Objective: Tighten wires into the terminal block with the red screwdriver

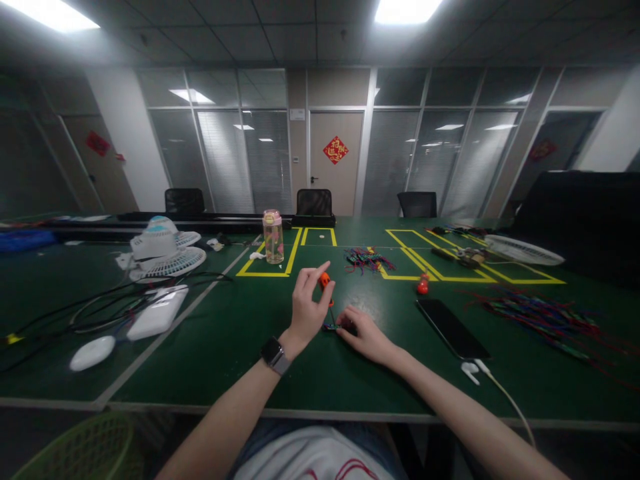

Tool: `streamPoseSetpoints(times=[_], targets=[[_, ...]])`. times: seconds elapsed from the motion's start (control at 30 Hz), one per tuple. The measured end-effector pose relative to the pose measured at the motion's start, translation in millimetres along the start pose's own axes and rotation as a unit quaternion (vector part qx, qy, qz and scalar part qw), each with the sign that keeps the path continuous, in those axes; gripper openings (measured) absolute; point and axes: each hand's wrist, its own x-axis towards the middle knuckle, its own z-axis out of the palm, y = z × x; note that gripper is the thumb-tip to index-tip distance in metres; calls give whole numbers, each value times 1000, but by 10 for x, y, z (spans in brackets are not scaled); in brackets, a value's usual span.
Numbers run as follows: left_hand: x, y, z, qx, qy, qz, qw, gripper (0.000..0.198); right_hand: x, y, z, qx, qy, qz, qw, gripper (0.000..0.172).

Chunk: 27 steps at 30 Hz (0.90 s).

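Observation:
My left hand (309,305), with a watch (275,355) on its wrist, is closed on an orange-and-black screwdriver (325,279). The tool stands nearly upright, its thin shaft pointing down to a small green circuit board (331,327) on the table. To the right, my right hand (361,332) rests low with curled fingers, thumb and fingertips pinching the edge of that board. A small red-orange figure-shaped object (423,285) stands beyond my right hand.
On the green table (240,353) lie a black phone (453,329) with a white cable, wire bundles (545,317), more wired boards (369,260), a bottle (273,237), white fans (167,257), a power bank (158,312) and a white mouse (93,353).

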Motion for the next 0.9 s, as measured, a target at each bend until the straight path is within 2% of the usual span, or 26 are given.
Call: streamPoseSetpoints(times=[0.13, 0.33, 0.67, 0.9], targets=[[3, -7, -2, 17, 10, -3, 1000, 31, 0, -5, -4, 3, -3, 4, 1000, 11], [-1, 8, -21, -38, -35, -20, 998, 39, -4, -7, -14, 8, -3, -1, 1000, 11], [5, 6, -9, -2, 11, -9, 1000, 23, -5, 2, -6, 5, 1, -2, 1000, 11], [-1, 27, -17, -23, -27, -7, 999, 38, 3, -22, -15, 7, -3, 1, 1000, 11]])
